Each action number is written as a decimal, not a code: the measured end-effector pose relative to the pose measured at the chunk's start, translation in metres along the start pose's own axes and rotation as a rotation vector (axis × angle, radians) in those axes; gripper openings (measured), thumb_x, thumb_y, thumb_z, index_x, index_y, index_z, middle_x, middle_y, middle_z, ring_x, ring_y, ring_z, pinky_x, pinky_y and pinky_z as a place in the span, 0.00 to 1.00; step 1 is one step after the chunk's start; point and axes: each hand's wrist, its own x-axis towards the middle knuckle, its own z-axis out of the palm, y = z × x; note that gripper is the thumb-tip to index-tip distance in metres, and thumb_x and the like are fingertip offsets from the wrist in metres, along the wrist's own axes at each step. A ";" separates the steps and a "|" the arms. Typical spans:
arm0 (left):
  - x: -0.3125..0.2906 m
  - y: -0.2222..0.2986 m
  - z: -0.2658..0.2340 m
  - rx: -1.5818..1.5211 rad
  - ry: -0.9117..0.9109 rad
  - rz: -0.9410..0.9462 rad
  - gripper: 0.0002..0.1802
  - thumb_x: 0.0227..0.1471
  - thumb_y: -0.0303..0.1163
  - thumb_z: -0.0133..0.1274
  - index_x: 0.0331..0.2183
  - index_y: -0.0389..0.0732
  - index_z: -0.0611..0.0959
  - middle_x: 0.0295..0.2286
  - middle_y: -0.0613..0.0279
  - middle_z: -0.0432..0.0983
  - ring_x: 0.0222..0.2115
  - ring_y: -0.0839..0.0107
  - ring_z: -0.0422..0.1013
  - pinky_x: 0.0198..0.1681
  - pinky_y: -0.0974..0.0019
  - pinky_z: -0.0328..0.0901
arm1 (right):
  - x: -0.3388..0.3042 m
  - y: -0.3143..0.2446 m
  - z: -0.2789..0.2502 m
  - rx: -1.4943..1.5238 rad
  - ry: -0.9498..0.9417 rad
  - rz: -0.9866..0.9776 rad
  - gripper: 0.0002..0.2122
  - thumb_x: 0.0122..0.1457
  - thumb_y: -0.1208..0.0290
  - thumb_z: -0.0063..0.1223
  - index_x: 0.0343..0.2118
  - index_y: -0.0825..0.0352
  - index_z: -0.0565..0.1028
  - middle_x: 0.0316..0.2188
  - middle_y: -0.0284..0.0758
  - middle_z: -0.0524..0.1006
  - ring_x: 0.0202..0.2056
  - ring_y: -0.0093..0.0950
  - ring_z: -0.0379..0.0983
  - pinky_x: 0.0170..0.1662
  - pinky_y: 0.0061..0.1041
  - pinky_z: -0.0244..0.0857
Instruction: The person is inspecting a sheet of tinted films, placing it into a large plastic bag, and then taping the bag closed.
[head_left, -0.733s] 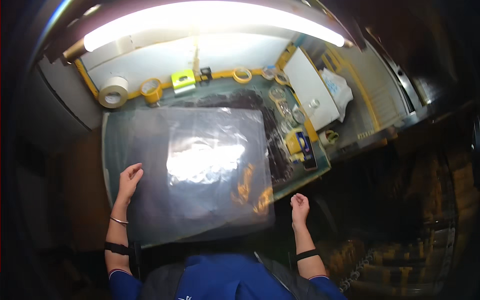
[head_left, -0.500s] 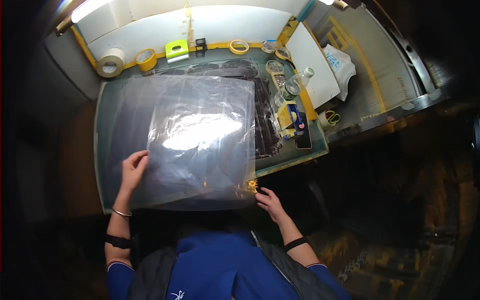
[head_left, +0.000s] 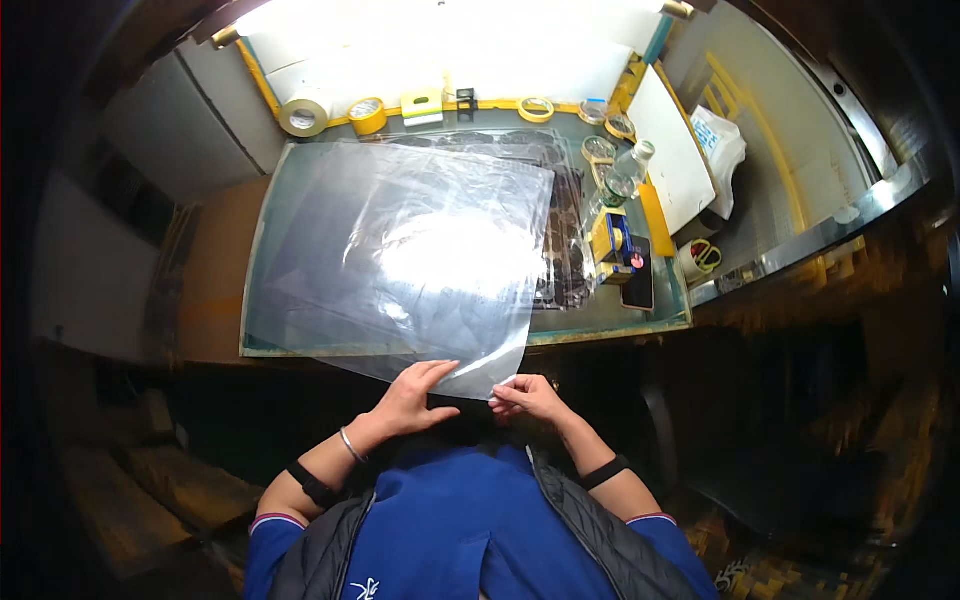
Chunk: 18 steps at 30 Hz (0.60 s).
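A large clear plastic sheet [head_left: 430, 200] lies over the table, bright with glare in its middle. Its near right corner hangs past the table's front edge, toward my body. My right hand [head_left: 530, 396] pinches that corner between thumb and fingers. To its left, my left hand [head_left: 412, 396] is open, thumb apart from the fingers. Its fingertips are at the sheet's near edge; whether they press on it I cannot tell. Under the sheet and showing past its right side is a dark patterned film [head_left: 568, 240] on the glass table top [head_left: 640, 318].
Along the back stand a wide tape roll [head_left: 304, 115], a yellow tape roll [head_left: 367, 116], a green-and-white holder [head_left: 422, 106] and another tape roll [head_left: 535, 109]. At the right are a clear bottle [head_left: 625, 175], a tape dispenser [head_left: 611, 240], a phone [head_left: 637, 280] and scissors [head_left: 706, 257] in a cup.
My left hand has moved right, close to my right hand. My right hand now pinches the sheet's near corner, which has been drawn toward me. The view has shifted, too.
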 end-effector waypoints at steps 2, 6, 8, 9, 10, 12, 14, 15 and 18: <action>0.010 0.012 0.001 0.174 0.011 0.080 0.47 0.29 0.40 0.64 0.52 0.39 0.62 0.49 0.49 0.59 0.49 0.54 0.58 0.53 0.56 0.52 | 0.002 -0.022 0.012 -0.012 -0.029 -0.094 0.12 0.55 0.65 0.51 0.34 0.71 0.73 0.30 0.37 0.76 0.31 0.23 0.74 0.36 0.20 0.68; 0.034 -0.028 0.016 0.087 0.176 0.012 0.28 0.41 0.35 0.56 0.46 0.36 0.70 0.40 0.47 0.68 0.42 0.54 0.66 0.46 0.58 0.60 | 0.023 -0.057 0.037 -0.108 -0.089 -0.279 0.13 0.57 0.65 0.48 0.38 0.71 0.70 0.33 0.37 0.75 0.35 0.23 0.72 0.39 0.21 0.67; 0.048 -0.067 0.015 -0.234 0.320 -0.225 0.13 0.51 0.34 0.48 0.34 0.34 0.78 0.29 0.52 0.75 0.31 0.65 0.73 0.33 0.64 0.67 | 0.028 -0.069 0.038 -0.096 -0.109 -0.304 0.13 0.57 0.65 0.47 0.39 0.70 0.70 0.35 0.38 0.75 0.36 0.23 0.72 0.40 0.22 0.67; 0.051 -0.094 0.004 -0.672 0.369 -0.408 0.14 0.54 0.37 0.45 0.33 0.36 0.78 0.30 0.56 0.76 0.30 0.71 0.73 0.30 0.68 0.67 | 0.027 -0.074 0.040 -0.031 0.001 -0.344 0.14 0.57 0.64 0.47 0.40 0.70 0.69 0.36 0.38 0.74 0.37 0.24 0.72 0.40 0.22 0.67; 0.059 -0.101 -0.019 -0.786 0.434 -0.538 0.15 0.54 0.38 0.45 0.36 0.38 0.77 0.31 0.58 0.76 0.31 0.72 0.73 0.29 0.69 0.68 | 0.025 -0.075 0.036 0.042 0.128 -0.382 0.14 0.58 0.64 0.47 0.41 0.69 0.68 0.36 0.38 0.74 0.37 0.24 0.72 0.40 0.22 0.67; 0.050 -0.125 -0.057 -1.022 0.724 -0.599 0.15 0.53 0.38 0.48 0.37 0.38 0.75 0.32 0.57 0.75 0.31 0.69 0.73 0.33 0.67 0.69 | 0.017 -0.069 0.016 0.154 0.332 -0.356 0.14 0.57 0.66 0.47 0.42 0.69 0.67 0.37 0.39 0.73 0.36 0.25 0.72 0.40 0.23 0.68; 0.022 -0.187 -0.085 -1.190 0.914 -0.604 0.14 0.53 0.37 0.47 0.38 0.37 0.74 0.33 0.53 0.74 0.35 0.64 0.72 0.38 0.63 0.68 | 0.010 -0.050 -0.007 0.232 0.542 -0.255 0.13 0.56 0.68 0.47 0.41 0.69 0.67 0.36 0.39 0.73 0.35 0.25 0.72 0.39 0.26 0.69; 0.007 -0.217 -0.093 -1.319 0.941 -0.592 0.14 0.54 0.36 0.46 0.39 0.35 0.72 0.36 0.50 0.72 0.37 0.61 0.71 0.39 0.62 0.67 | 0.007 -0.038 -0.018 0.242 0.649 -0.189 0.13 0.55 0.69 0.47 0.41 0.69 0.67 0.36 0.39 0.73 0.35 0.26 0.72 0.38 0.27 0.70; -0.024 -0.257 -0.094 -1.320 0.903 -0.692 0.16 0.55 0.36 0.42 0.40 0.32 0.67 0.38 0.45 0.71 0.37 0.57 0.71 0.37 0.62 0.69 | 0.004 -0.015 -0.029 0.307 0.544 0.112 0.16 0.55 0.66 0.46 0.44 0.71 0.65 0.39 0.44 0.71 0.40 0.34 0.71 0.40 0.36 0.70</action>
